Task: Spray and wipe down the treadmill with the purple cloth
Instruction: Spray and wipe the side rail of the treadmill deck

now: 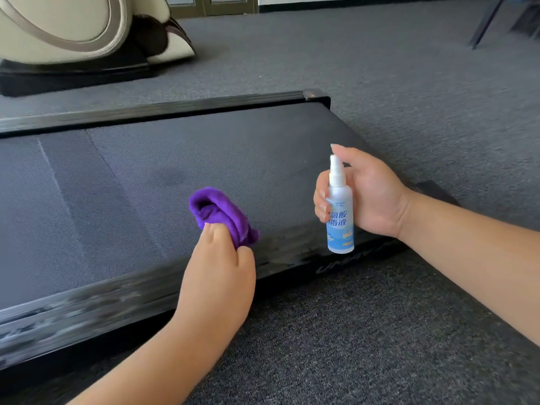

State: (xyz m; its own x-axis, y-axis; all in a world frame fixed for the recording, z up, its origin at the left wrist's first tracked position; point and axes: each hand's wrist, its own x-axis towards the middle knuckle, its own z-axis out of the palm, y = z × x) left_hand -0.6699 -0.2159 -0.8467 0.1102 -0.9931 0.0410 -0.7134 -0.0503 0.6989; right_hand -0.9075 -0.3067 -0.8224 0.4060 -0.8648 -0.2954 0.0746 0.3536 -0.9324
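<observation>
A flat black treadmill (117,185) lies on the carpet, its grey belt running from the left edge to the middle right. My left hand (217,273) grips a bunched purple cloth (217,213) and holds it on the belt near the glossy front rail. My right hand (365,191) holds a small clear spray bottle (340,211) with a blue label upright above the belt's right end, index finger raised over the white nozzle. A darker damp patch shows on the belt beyond the cloth.
Grey carpet (380,331) surrounds the treadmill. A cream and brown massage chair (87,33) on a black base stands at the back left. A dark furniture leg (485,21) slants at the back right.
</observation>
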